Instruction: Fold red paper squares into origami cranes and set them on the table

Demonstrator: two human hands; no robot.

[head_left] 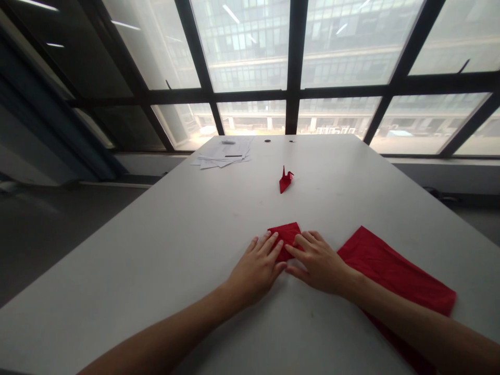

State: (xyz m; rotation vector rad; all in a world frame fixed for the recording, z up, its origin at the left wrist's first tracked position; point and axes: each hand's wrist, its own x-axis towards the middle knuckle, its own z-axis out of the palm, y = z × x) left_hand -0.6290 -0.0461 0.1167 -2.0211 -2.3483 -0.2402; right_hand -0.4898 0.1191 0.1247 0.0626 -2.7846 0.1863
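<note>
A small folded sheet of red origami paper point(288, 233) lies flat on the white table, partly covered by my fingers. My left hand point(261, 263) rests on its left side with the fingers stretched out and spread. On its right side my right hand point(317, 260) presses down, index finger extended and the other fingers curled; nothing shows gripped in it. Both thumbs are near the paper's front edge. Farther back stands a red paper crane point(286, 179). Under and beside my right forearm lies a larger red sheet point(394, 268), its middle hidden by the arm.
White papers point(222, 155) with a dark pen-like stick point(233, 155) lie at the table's far left. Two small dark spots, one a round hole point(267, 140), sit near the far edge of the white table point(156, 250). Large framed windows stand behind it.
</note>
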